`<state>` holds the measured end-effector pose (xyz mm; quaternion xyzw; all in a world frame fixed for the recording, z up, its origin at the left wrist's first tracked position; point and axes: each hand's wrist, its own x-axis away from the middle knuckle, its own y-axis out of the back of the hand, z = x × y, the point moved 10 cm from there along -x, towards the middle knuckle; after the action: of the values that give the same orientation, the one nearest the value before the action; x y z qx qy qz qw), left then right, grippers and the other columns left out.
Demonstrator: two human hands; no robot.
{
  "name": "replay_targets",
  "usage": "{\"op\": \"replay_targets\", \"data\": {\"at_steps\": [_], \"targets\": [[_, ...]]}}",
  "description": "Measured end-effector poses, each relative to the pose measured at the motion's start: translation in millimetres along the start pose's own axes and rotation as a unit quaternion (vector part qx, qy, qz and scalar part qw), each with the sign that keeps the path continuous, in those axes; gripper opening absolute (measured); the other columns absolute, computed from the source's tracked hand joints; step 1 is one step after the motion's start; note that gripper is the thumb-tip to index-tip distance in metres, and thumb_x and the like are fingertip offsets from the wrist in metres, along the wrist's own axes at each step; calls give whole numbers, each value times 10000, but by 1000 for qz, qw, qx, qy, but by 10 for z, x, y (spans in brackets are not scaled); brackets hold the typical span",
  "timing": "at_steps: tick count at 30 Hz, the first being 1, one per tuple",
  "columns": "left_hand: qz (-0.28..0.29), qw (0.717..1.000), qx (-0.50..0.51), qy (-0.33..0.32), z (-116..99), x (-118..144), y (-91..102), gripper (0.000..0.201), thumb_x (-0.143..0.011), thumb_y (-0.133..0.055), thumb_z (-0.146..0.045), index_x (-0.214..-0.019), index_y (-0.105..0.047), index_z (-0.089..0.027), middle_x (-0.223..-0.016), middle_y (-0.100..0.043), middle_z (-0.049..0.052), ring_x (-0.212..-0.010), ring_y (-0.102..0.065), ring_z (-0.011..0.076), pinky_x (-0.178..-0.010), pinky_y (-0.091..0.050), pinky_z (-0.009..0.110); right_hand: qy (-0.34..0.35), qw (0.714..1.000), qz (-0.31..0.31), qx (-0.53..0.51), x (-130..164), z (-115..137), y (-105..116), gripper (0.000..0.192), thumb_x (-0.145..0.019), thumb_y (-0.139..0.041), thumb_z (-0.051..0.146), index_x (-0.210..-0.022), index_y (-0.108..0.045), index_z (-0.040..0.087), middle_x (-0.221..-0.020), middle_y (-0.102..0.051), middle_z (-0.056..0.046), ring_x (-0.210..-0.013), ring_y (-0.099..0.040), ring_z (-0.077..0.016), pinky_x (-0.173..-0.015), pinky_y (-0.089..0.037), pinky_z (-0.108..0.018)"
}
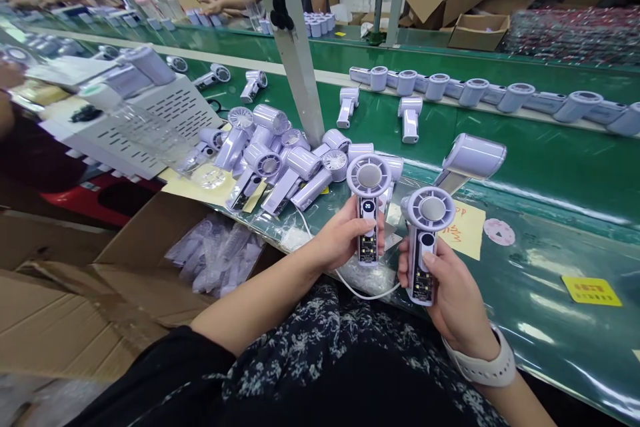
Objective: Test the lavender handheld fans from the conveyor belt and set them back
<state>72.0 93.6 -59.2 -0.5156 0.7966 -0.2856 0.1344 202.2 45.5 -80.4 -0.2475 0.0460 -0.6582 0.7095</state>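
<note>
My left hand is closed round the handle of a lilac handheld fan, its thumb on the front. That fan's small round display is lit and reads 20, above an exposed circuit board. To the right, my right hand grips a second handheld fan, thumb on its front; its round display looks dark. Both fans are upright with their round heads facing me. Just behind them another lilac fan stands tilted on the bench. A heap of similar fans lies to the left of my left hand.
A green conveyor belt carries spaced fans and a row of fans. A metal post rises behind the heap. Left are a perforated white box and an open carton holding plastic-wrapped parts. A white cable crosses below my hands. Co-workers sit opposite.
</note>
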Motion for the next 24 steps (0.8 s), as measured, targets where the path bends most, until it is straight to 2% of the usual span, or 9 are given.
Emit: {"op": "replay_targets", "data": {"at_steps": [4, 10, 17, 24], "targets": [[22, 1000, -11, 3, -18, 22, -22, 502, -756, -840, -378, -1079, -496, -208, -877, -616, -24, -651, -638, 132, -591, -549, 294, 5, 999, 34, 3, 29, 34, -55, 301, -885, -746, 475, -1010, -715, 203, -776, -694, -38, -593, -596, -159, -563, -509, -280], [20, 999, -34, 0, -88, 9, -38, 485, -788, -834, -387, -1077, -484, -217, -911, -613, -12, -687, -645, 141, -615, -559, 312, 8, 1000, 23, 14, 23, 139, -23, 301, -897, -746, 469, -1015, -740, 193, -779, -704, -43, -622, -619, -150, -584, -521, -249], [11, 999, -35, 9, -21, 15, -45, 500, -776, -827, -392, -1081, -475, -209, -882, -603, -16, -670, -622, 138, -593, -531, 298, 5, 1000, 22, -4, 16, 116, -30, 300, -871, -777, 474, -977, -742, 196, -763, -696, -40, -590, -611, -141, -546, -529, -242], [29, 998, -60, -3, -82, 7, -109, 464, -790, -803, -389, -1071, -484, -202, -876, -600, -5, -660, -621, 143, -587, -530, 305, 30, 999, 30, 0, 27, 198, -19, 285, -849, -814, 460, -994, -767, 220, -878, -685, -44, -669, -630, -153, -545, -543, -248]]}}
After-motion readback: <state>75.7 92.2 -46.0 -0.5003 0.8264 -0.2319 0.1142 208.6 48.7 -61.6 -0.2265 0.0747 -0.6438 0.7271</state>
